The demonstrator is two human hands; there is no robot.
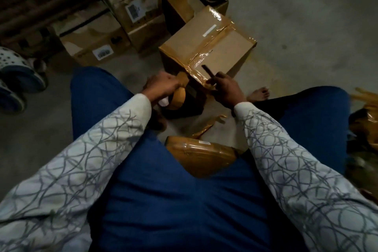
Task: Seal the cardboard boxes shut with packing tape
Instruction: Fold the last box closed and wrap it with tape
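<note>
Cardboard box (231, 45) sits at twelve o'clock of the lap, its top already taped. Left hand (163, 86) grips the tape roll (179, 96) at the near corner, apparently tensioning the strip. Right hand (225, 90) clasps a dark cutter (206, 70), probably to sever it.

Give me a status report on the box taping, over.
Left hand grips tape roll; right hand holds thin dark cutter. Box taped across top, cutter at near corner. Tape scraps on floor nearby.
</note>
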